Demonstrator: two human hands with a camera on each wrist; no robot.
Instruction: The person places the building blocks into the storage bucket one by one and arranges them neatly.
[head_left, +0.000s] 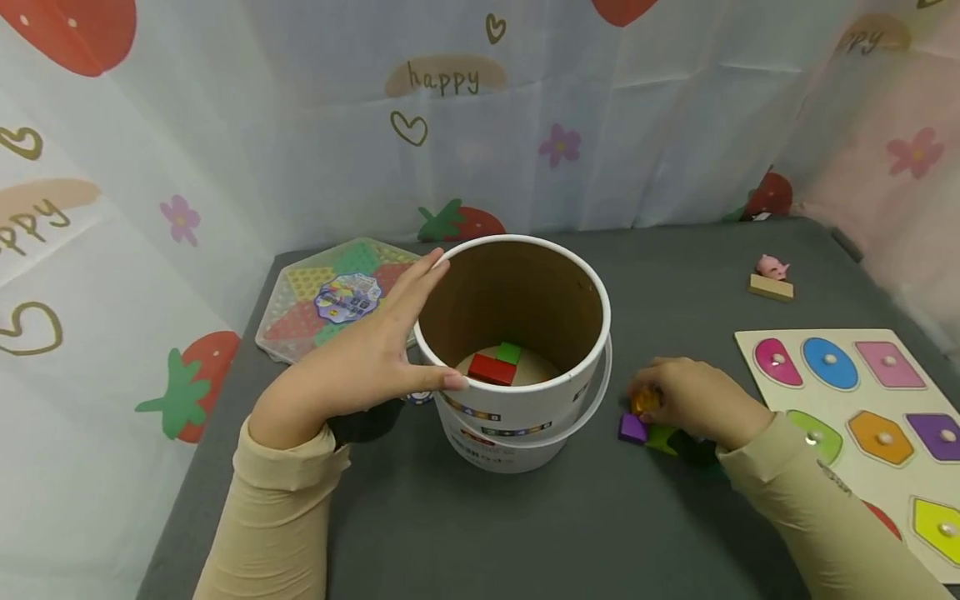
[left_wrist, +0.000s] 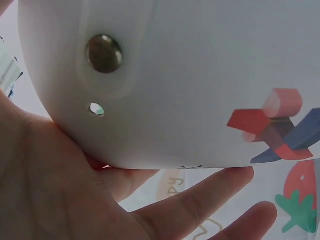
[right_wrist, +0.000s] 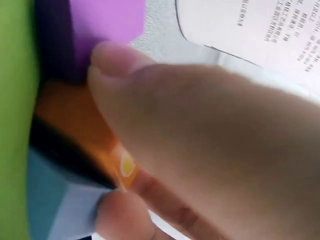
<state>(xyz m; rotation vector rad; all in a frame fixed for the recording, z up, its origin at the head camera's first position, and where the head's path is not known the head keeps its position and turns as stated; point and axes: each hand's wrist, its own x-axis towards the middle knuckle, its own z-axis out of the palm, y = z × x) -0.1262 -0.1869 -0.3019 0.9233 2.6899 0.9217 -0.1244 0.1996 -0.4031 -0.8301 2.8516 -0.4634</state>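
A white bucket (head_left: 517, 417) with a brown inside stands mid-table. Within it lie a red block (head_left: 491, 369) and a green block (head_left: 508, 353). My left hand (head_left: 367, 350) rests on the bucket's left rim, its thumb on the front edge and its fingers stretched along the back left; the left wrist view shows them against the printed wall (left_wrist: 175, 90). Right of the bucket, my right hand (head_left: 693, 396) pinches a small orange block (head_left: 645, 402). A purple block (head_left: 632, 428) and a lime green piece (head_left: 662, 438) lie beside it, partly under the hand.
A clear case of coloured pieces (head_left: 300, 308) lies behind my left arm. At right is a shape puzzle board (head_left: 806, 400) with knobbed pieces. Farther back sit a pink pig figure (head_left: 772, 267) and a wooden block (head_left: 770, 288). The bucket's handle (head_left: 596, 400) hangs at its front right.
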